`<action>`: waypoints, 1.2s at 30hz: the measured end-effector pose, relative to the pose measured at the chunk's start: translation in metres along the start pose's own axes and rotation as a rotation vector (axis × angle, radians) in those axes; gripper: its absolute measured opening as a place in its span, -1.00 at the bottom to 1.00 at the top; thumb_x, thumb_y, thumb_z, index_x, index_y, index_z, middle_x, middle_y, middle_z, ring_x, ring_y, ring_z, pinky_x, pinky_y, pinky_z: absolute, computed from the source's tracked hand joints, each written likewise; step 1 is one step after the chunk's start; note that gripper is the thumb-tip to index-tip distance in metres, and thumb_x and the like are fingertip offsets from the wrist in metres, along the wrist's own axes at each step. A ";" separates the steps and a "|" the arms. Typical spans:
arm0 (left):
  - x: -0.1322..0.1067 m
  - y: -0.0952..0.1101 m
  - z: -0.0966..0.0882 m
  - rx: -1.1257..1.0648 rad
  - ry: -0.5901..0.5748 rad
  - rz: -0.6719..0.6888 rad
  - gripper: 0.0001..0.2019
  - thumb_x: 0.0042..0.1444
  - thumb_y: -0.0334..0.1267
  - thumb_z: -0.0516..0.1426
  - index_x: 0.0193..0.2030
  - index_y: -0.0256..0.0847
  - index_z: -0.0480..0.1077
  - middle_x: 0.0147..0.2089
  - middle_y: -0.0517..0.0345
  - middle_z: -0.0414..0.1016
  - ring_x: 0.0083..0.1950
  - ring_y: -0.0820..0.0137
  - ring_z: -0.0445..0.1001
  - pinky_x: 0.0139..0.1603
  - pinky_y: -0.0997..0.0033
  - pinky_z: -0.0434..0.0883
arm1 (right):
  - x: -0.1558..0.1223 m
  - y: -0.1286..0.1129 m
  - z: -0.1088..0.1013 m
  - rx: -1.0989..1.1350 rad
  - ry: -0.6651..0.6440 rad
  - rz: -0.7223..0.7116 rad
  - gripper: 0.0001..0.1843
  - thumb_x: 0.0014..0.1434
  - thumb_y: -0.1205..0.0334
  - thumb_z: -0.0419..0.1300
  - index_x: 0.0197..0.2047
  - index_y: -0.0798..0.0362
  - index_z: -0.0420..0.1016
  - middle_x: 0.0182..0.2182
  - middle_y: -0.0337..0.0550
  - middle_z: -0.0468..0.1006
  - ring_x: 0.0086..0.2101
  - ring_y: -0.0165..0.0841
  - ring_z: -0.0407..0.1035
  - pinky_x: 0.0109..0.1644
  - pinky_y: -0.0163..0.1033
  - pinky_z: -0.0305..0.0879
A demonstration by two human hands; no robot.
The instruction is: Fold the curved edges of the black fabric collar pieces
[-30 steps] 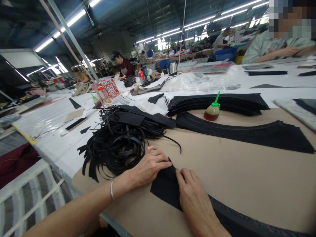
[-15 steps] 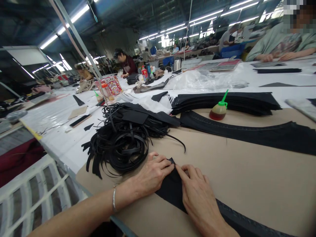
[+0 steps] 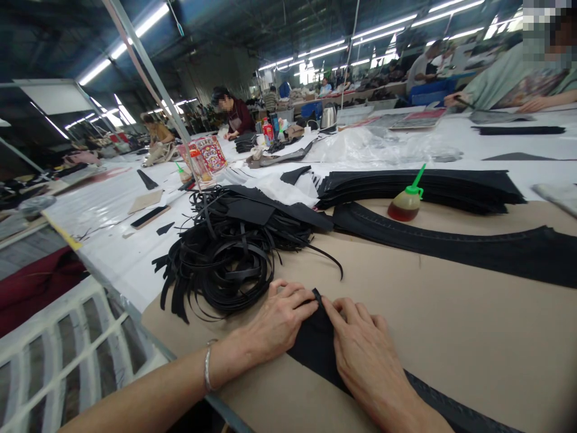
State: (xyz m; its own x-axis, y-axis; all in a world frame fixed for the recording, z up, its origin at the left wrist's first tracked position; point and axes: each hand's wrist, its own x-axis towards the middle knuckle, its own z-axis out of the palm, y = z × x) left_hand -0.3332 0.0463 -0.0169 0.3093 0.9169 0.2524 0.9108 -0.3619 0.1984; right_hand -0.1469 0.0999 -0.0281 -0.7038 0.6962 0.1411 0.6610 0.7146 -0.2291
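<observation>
A curved black fabric piece (image 3: 315, 349) lies on the brown board (image 3: 451, 319) in front of me. My left hand (image 3: 277, 319) rests on its near end, fingers bent, fingertips pinching the top corner. My right hand (image 3: 365, 355) lies on the piece beside it, with the index finger pressing the same corner. The two hands almost touch at the fingertips. Just left of my left hand sits a tangled heap of black straps (image 3: 225, 258).
A glue bottle with a green nozzle (image 3: 407, 203) stands beyond, next to stacked black curved pieces (image 3: 419, 186) and another long curved piece (image 3: 473, 246). Other people work at the far side of the white table (image 3: 112, 240). A white rack (image 3: 67, 361) is at lower left.
Both hands shifted slightly toward the corner of the black piece, fingertips coming closer together. The view drifted a little; nothing else moved.
</observation>
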 end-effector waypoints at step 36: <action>-0.003 0.003 0.001 -0.058 0.052 -0.143 -0.67 0.27 -0.44 0.01 0.04 0.02 0.41 0.06 0.13 0.40 0.11 0.29 0.27 0.12 0.08 0.01 | -0.008 0.014 -0.039 0.164 -0.158 0.171 -0.42 0.14 0.22 0.16 0.24 0.07 0.23 -0.03 -0.02 0.44 -0.02 -0.14 0.25 0.00 -0.07 0.10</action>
State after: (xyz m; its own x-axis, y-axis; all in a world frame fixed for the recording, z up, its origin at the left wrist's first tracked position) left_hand -0.3310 0.0428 -0.0177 0.1620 0.9503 0.2658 0.9268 -0.2390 0.2895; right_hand -0.1221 0.1068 0.0048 -0.6262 0.7772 -0.0615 0.7315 0.5584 -0.3912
